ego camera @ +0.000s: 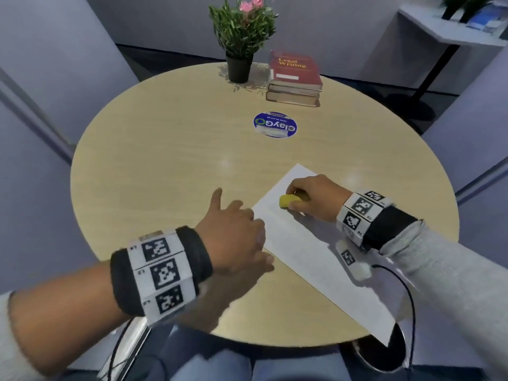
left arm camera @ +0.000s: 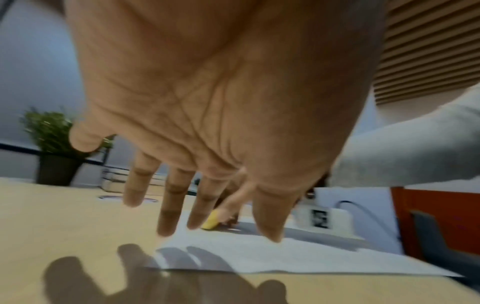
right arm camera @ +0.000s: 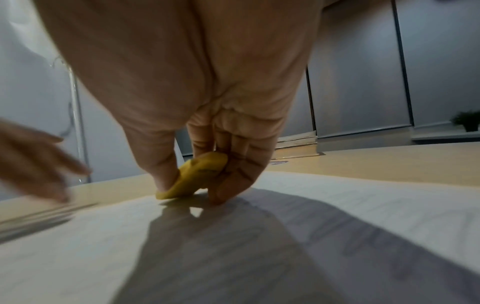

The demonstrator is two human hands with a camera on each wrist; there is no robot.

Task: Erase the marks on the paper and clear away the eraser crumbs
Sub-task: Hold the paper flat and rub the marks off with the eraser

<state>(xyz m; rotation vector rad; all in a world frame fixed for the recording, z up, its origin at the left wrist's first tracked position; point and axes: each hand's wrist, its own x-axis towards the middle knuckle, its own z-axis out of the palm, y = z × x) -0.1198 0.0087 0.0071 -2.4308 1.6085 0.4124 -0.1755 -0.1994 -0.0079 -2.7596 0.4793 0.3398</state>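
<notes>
A white sheet of paper (ego camera: pixel 316 251) lies slanted on the round wooden table (ego camera: pixel 165 166), one corner hanging over the near edge. My right hand (ego camera: pixel 308 198) pinches a yellow eraser (ego camera: pixel 288 200) between thumb and fingers, its tip pressed on the paper's upper part; the right wrist view shows the eraser (right arm camera: pixel 193 176) touching the paper (right arm camera: pixel 337 216). My left hand (ego camera: pixel 233 229) hovers flat with straight, spread fingers over the paper's left edge, holding nothing. In the left wrist view its fingertips (left arm camera: pixel 166 230) hang just above the paper (left arm camera: pixel 285 257). No marks or crumbs are distinguishable.
At the far side of the table stand a potted plant with pink flowers (ego camera: pixel 242 37) and a stack of books (ego camera: pixel 295 78). A round blue sticker (ego camera: pixel 275 124) sits mid-table. A cable (ego camera: pixel 406 292) hangs from my right wrist. Grey chairs surround the table.
</notes>
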